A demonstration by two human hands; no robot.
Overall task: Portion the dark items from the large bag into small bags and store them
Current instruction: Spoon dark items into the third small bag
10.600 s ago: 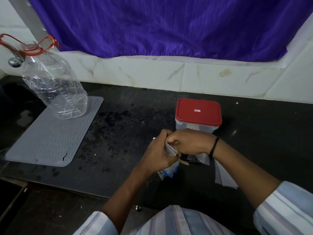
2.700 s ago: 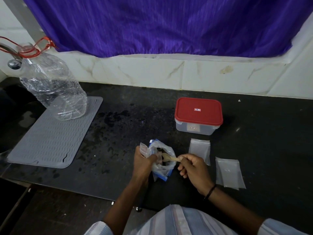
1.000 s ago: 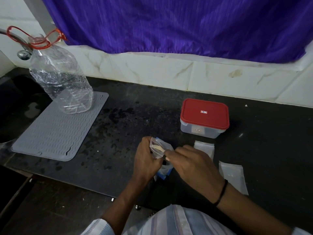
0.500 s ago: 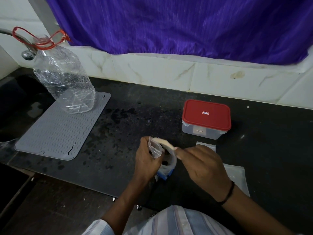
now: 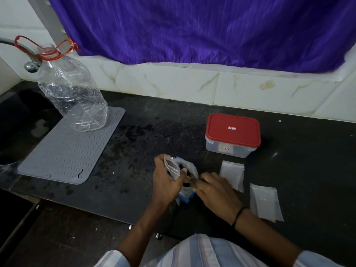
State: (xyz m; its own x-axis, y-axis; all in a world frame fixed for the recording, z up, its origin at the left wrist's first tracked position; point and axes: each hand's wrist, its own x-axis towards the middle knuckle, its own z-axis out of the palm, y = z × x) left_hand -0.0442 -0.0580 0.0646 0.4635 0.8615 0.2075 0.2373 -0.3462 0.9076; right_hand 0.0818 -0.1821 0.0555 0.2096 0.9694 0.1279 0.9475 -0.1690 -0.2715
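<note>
Nearest us, our left hand [image 5: 165,182] pinches a small clear zip bag [image 5: 172,167] and steadies the crinkled clear large bag with blue trim [image 5: 187,171] standing on the black stone counter [image 5: 134,170]. Our right hand [image 5: 213,189] curls around a pale wooden spoon [image 5: 189,177] reaching into that bag's mouth. Right of it lie two flat empty small bags [image 5: 232,173]. Beyond stands a red-lidded clear plastic box [image 5: 233,134].

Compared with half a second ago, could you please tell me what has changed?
The right hand has dipped the wooden spoon from the small clear zip bag down into the large clear bag. The left hand still holds both bags. The red-lidded plastic container and flat bags stayed put.
</note>
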